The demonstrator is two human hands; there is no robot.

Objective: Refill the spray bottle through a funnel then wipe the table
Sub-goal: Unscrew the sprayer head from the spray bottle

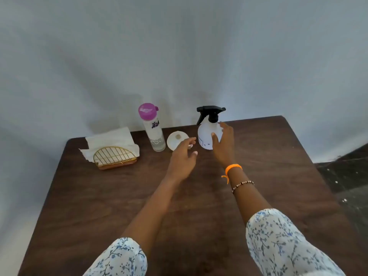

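One white spray bottle (pixel 207 136) with a black trigger head stands upright at the back of the brown surface (pixel 199 206). Right hand (pixel 224 145) is spread beside it, perhaps touching; left hand (pixel 182 158) hovers relaxed over one white funnel (pixel 175 140). One purple-capped bottle (pixel 152 128), one napkin holder (pixel 115 157)

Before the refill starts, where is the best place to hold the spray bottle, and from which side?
Probably the spray bottle is best gripped around its wide white body, from the right side, where the right hand already reaches with spread fingers. The bottle stands upright, and its black trigger head points left, so that side and the top stay free for unscrewing.
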